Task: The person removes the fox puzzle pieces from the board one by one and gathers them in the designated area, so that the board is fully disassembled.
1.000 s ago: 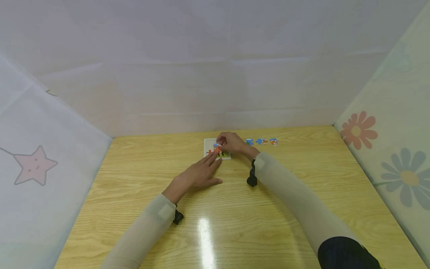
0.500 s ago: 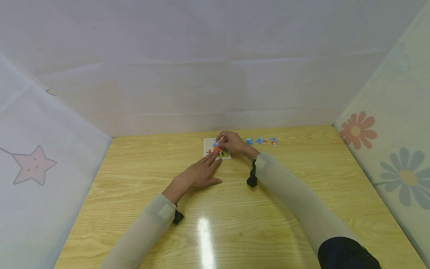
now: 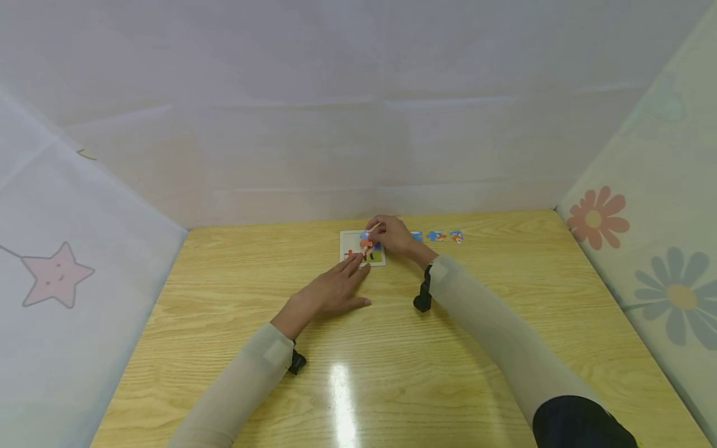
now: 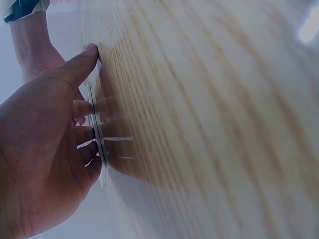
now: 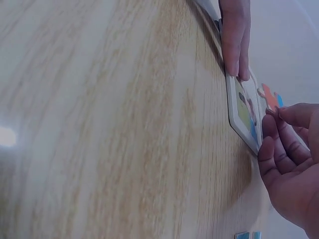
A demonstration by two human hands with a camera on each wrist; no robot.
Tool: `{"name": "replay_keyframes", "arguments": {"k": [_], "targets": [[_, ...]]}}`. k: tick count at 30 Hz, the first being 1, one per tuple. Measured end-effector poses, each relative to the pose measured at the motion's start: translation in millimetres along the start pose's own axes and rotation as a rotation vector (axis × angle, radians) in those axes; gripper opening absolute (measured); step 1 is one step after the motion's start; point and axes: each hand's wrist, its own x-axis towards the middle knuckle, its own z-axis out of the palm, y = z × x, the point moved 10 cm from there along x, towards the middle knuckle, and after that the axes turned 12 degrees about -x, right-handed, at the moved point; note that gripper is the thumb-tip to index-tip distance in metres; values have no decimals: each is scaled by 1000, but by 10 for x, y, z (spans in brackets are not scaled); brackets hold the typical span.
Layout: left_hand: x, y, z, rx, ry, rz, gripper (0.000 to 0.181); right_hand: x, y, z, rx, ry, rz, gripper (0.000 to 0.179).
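Note:
A small puzzle board with a pale frame lies near the table's far edge, part of its picture filled in. My left hand rests with extended fingers on the board's near left part; in the left wrist view its fingertips touch the board's edge. Over the board's right side, my right hand pinches an orange and blue puzzle piece between thumb and fingers. The right wrist view has that piece raised and tilted above the board. My hands hide parts of the board.
To the right of the board lie loose puzzle pieces in a row, the nearest partly behind my right hand. A pale cloth wall rises behind the wooden table, with printed side walls at left and right.
My right hand has shifted slightly right and back, and the pinched piece has moved with it. More of the board's right side shows now. My left hand stays in place.

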Motion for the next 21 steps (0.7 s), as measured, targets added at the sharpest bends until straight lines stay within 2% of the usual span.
{"name": "replay_keyframes", "arguments": {"k": [7, 14, 21], "targets": [[2, 17, -10, 3, 4, 3, 87, -47, 6, -80, 30, 22, 10, 18], [-13, -9, -4, 10, -3, -5, 88, -135, -7, -147, 98, -15, 21, 20], [-22, -26, 3, 1, 4, -11, 87, -227, -22, -231, 92, -41, -4, 22]]}}
